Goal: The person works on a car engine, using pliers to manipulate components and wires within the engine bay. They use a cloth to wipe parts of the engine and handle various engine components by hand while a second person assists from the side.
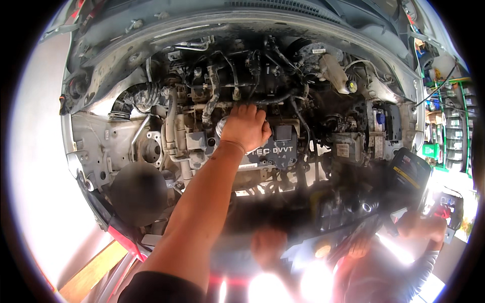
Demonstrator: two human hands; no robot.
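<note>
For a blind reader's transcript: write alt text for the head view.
A person's left hand rests on top of the engine in an open car engine bay, the forearm reaching up from the lower edge. Hoses and a reservoir with a yellow cap surround it; other hands at the lower right are blurred.

Dull grey plastic on the engine cover (283,144), matt and dusty under the left hand (246,127). Ribbed black rubber on the intake hose (139,97), no shine at all. Bare cast metal at the engine bay's left edge on the strut mount (151,149), rough and grimy. Cloudy white plastic for the coolant reservoir (333,70), yellow cap glossy. Painted sheet metal along the raised hood (212,22), scuffed, flat. Glossy black plastic on the container (409,177) near the right edge.
</note>
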